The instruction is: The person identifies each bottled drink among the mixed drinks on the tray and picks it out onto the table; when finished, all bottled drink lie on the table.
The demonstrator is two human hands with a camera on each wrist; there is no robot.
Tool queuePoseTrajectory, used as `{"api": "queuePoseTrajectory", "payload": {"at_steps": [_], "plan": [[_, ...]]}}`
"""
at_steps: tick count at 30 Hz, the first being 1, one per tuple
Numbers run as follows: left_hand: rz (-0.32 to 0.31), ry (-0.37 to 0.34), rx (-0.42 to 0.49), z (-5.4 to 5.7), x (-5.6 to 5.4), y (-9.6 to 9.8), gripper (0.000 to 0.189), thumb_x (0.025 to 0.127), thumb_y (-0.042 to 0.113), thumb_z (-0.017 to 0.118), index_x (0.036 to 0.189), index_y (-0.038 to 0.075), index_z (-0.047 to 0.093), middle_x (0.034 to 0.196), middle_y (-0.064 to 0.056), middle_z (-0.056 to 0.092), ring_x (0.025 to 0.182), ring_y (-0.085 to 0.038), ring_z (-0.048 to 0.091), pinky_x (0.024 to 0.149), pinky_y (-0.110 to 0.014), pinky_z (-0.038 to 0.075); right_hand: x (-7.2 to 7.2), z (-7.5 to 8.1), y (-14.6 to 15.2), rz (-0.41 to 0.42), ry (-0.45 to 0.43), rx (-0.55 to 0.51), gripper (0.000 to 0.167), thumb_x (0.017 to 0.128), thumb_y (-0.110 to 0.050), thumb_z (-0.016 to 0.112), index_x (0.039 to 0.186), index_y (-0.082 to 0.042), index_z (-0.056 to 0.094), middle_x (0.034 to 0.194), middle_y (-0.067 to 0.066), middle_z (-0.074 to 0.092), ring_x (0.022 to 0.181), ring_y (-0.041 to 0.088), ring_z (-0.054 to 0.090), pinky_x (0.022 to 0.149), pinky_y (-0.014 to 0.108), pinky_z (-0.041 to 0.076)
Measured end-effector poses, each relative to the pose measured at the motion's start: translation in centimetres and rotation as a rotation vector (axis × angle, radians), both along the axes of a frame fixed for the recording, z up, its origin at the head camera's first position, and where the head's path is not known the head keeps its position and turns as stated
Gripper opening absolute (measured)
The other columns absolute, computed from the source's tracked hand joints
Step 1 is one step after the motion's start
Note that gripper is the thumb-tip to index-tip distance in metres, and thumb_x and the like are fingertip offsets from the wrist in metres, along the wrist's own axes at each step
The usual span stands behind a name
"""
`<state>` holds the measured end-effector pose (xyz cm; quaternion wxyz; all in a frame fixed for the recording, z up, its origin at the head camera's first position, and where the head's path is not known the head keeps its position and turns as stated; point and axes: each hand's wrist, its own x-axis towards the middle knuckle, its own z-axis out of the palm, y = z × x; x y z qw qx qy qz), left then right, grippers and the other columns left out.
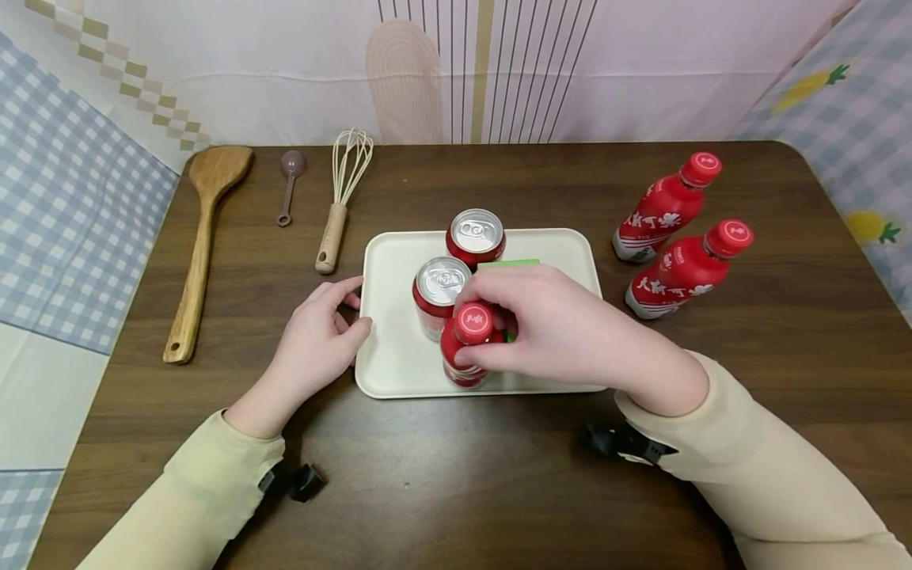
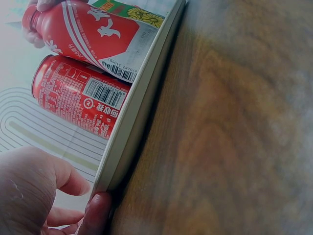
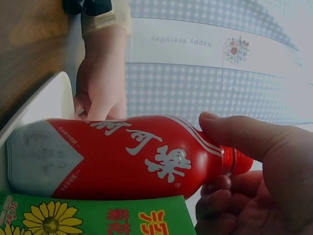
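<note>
My right hand (image 1: 549,317) grips a red plastic cola bottle (image 3: 132,152) round its neck, just under the red cap. The bottle stands upright at the front middle of a cream tray (image 1: 392,348). Behind it on the tray are two red drink cans with silver tops, the nearer can (image 1: 436,289) close to the bottle and the farther can (image 1: 476,237) at the back. A green drink carton with yellow flowers (image 3: 98,215) is beside the bottle, mostly hidden under my right hand in the head view. My left hand (image 1: 313,336) holds the tray's left rim between thumb and fingers.
Two more red bottles, one behind (image 1: 659,210) and one in front (image 1: 687,269), stand right of the tray. Leftward lie a whisk (image 1: 340,198), a small measuring spoon (image 1: 288,186) and a wooden spatula (image 1: 203,237). A patterned cloth (image 1: 306,71) hangs behind the table.
</note>
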<state>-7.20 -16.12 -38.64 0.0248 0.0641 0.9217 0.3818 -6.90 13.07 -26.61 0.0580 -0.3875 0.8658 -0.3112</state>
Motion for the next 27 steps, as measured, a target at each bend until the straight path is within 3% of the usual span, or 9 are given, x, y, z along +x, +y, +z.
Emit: {"api": "queuePoseTrajectory", "payload": {"at_steps": [13,19,27], "plan": [[-0.01,-0.011,-0.01,0.2,0.0,0.5,0.053,0.092,0.012,0.062,0.145,0.003,0.057,0.113,-0.011,0.061,0.068,-0.016,0.06,0.064,-0.029,0.05,0.5,0.4,0.3,-0.031,0.009,-0.023,0.02,0.082,-0.02,0.086,0.091,-0.023,0.069,0.075,-0.014,0.057,0.07,0.003,0.051,0.061,0.023,0.045],[-0.007,-0.025,-0.009,0.1,0.3,0.4,0.054,0.093,0.013,0.061,0.146,0.004,0.055,0.114,-0.01,0.061,0.068,-0.016,0.06,0.064,-0.03,0.052,1.4,2.1,1.1,-0.033,0.04,-0.125,0.023,0.082,-0.02,0.087,0.095,-0.024,0.07,0.083,-0.017,0.061,0.072,0.001,0.053,0.062,0.021,0.047],[0.001,-0.026,-0.025,0.5,0.4,0.1,0.055,0.093,0.012,0.061,0.147,0.005,0.055,0.114,-0.011,0.061,0.068,-0.015,0.061,0.066,-0.031,0.052,2.3,3.5,3.7,0.014,0.194,-0.18,0.026,0.083,-0.034,0.087,0.1,-0.034,0.068,0.089,-0.028,0.06,0.071,-0.005,0.052,0.059,0.014,0.042]]}}
